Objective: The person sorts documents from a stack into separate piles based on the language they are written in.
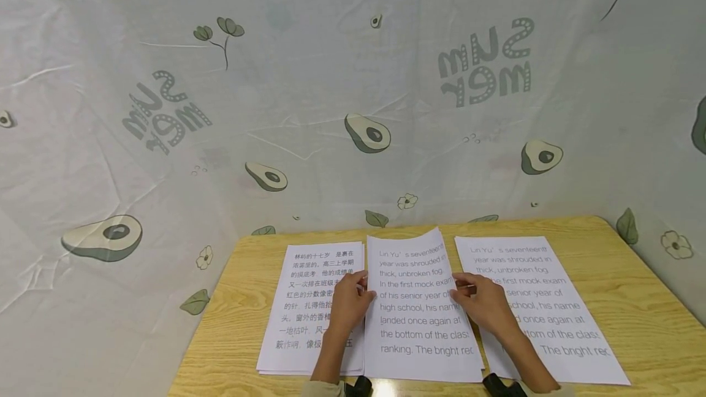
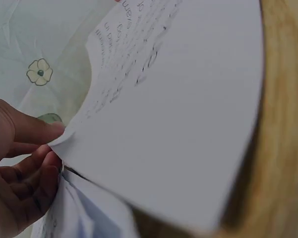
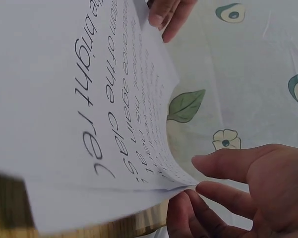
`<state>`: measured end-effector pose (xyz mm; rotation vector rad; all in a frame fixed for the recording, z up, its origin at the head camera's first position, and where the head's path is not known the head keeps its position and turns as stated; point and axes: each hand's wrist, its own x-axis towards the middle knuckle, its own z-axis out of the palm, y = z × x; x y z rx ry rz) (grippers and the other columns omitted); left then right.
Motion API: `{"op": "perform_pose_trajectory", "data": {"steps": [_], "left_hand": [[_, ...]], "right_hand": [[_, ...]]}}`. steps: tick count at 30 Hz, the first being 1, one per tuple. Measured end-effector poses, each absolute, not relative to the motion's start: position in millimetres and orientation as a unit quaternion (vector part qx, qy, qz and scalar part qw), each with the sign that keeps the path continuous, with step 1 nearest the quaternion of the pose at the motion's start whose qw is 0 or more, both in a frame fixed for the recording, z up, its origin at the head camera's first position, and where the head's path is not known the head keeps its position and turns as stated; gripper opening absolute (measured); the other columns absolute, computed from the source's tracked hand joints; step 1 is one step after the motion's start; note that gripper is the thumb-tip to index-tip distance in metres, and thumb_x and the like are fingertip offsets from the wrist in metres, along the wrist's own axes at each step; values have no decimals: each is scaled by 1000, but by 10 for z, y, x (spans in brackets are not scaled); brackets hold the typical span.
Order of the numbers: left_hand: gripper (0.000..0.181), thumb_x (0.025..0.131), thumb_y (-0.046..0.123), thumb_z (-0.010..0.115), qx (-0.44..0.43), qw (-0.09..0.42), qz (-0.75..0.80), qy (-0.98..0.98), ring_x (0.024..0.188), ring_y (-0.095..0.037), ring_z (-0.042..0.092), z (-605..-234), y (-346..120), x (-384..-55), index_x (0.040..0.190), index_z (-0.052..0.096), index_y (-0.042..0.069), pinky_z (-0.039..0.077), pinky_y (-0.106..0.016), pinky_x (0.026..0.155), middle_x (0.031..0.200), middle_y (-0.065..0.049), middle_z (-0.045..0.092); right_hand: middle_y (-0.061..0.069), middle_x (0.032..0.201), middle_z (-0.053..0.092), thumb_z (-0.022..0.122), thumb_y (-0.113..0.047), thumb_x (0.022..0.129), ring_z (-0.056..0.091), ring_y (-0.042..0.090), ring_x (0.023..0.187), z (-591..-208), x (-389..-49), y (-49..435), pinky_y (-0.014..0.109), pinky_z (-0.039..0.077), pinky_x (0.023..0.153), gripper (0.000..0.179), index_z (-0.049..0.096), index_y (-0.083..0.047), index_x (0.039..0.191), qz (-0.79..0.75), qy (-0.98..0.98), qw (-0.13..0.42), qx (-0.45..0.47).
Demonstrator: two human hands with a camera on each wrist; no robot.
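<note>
A printed sheet of paper with English text lies in the middle, lifted and bowed along its sides. My left hand pinches its left edge, thumb on top and fingers underneath, as the left wrist view shows. At the opposite edge, my right hand holds the sheet between thumb and fingers. In the right wrist view more paper shows just under the top sheet, so several sheets may be together. How many are held is hard to tell.
Left of the middle paper lies a stack of sheets with Chinese text, partly under my left forearm. To the right are sheets with English text, partly covered by my right arm. All rest on a wooden table before a patterned cloth.
</note>
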<state>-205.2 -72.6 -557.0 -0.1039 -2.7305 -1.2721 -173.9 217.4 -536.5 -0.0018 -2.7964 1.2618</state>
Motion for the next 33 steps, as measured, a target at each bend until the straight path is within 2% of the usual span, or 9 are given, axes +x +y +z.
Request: {"op": "perform_pose_trajectory", "data": {"steps": [4, 9, 15, 23, 33], "left_hand": [[50, 85, -4, 83, -26, 71, -424, -903, 78, -9, 58, -5580, -711, -2064, 134, 73, 0, 50, -20, 68, 93, -2, 68], [45, 87, -6, 80, -23, 75, -427, -901, 77, -8, 60, -5586, -710, -2085, 131, 74, 0, 51, -18, 68, 92, -3, 70], [37, 88, -8, 78, -15, 74, -453, -888, 76, -8, 63, -5573, -706, -2081, 124, 76, 1, 53, -19, 67, 95, -6, 73], [35, 89, -8, 77, -6, 73, -459, -885, 82, -10, 67, -5520, -705, -2068, 123, 77, 4, 56, -20, 71, 99, -5, 73], [34, 89, -8, 76, -18, 85, -481, -872, 91, -14, 71, -5424, -713, -2033, 121, 78, 4, 58, -21, 75, 101, -5, 73]], "right_hand": [[17, 112, 76, 80, -11, 92, 74, 24, 95, -5378, -1745, 2181, 26, 54, 73, 47, 69, 7, 134, 419, -907, 39, 2], [15, 109, 76, 79, -6, 90, 73, 20, 91, -5382, -1744, 2187, 23, 53, 72, 47, 69, 8, 134, 425, -904, 44, 0], [15, 106, 77, 77, -2, 90, 73, 19, 89, -5376, -1735, 2190, 21, 54, 71, 40, 72, 9, 128, 437, -898, 56, 0], [15, 106, 79, 75, -2, 92, 75, 21, 90, -5333, -1720, 2173, 21, 56, 73, 34, 74, 6, 125, 435, -898, 60, -3], [14, 109, 79, 70, -3, 94, 76, 27, 97, -5278, -1688, 2164, 30, 57, 79, 29, 76, 1, 122, 417, -905, 84, -2]]}}
